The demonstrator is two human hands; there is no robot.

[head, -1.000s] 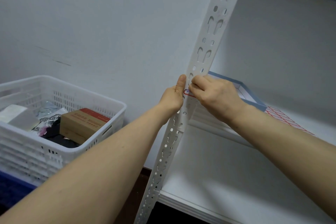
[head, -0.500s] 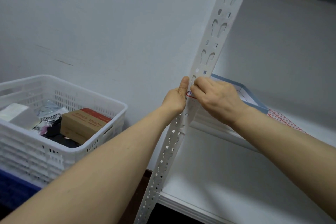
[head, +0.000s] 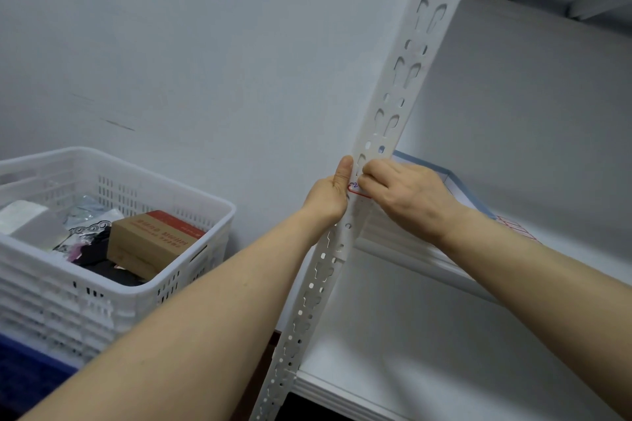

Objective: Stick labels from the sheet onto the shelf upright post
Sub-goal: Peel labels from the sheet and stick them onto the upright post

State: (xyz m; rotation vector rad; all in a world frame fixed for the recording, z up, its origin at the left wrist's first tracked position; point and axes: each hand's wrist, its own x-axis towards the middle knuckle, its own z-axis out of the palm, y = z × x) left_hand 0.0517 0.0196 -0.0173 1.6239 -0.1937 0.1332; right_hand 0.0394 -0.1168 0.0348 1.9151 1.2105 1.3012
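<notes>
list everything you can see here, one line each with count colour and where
shelf upright post: 1, white, slotted, centre
label: 1, red-edged, on the post under the fingertips
label sheet: 1, red grid, far right of shelf board
tray: 1, white with blue rim, on shelf board behind post
shelf board: 1, white, lower right
basket: 1, white, left
cardboard box: 1, brown with red top, in basket
left hand: 1, holds post beside label
right hand: 1, fingertips on label

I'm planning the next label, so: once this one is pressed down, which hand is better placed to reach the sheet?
Right, probably. The sheet lies on the shelf beside the right forearm; the right hand only presses the label, while the left hand grips the post across from it.
</notes>
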